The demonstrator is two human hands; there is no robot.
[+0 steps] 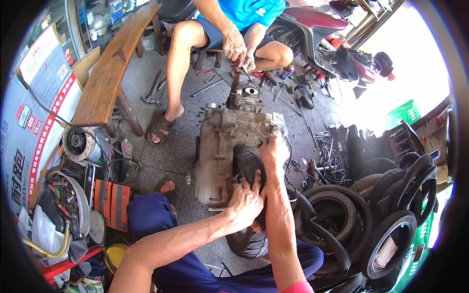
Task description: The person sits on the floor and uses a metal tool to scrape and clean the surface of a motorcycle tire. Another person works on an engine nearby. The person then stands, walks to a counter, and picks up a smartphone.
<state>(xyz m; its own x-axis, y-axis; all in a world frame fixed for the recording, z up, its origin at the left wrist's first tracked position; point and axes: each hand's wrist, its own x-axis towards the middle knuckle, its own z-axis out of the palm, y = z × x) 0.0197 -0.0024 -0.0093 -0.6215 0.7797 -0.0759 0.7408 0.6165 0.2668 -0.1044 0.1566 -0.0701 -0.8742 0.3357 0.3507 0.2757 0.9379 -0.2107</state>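
Note:
A scooter engine (215, 151), grimy and grey, lies on the floor between my legs, its cylinder end (245, 93) pointing away from me. My left hand (246, 202) rests with fingers spread on a black rounded part (250, 166) at the engine's near side. Farther up, my right hand (274, 152) is closed at the engine's right edge, by a small metal piece; its grip is partly hidden. Below my left hand a tyre (248, 244) shows between my knees. Across from me, another person's hands (239, 52) hold a thin tool against the cylinder end.
A wooden bench (110, 73) and a large carton (36, 127) stand at the left. Near them lies a hammer (154, 88). Old tyres (337, 210) and loose metal parts crowd the right. A red scooter (312, 29) is parked behind. An orange-black box (111, 205) sits by my left knee.

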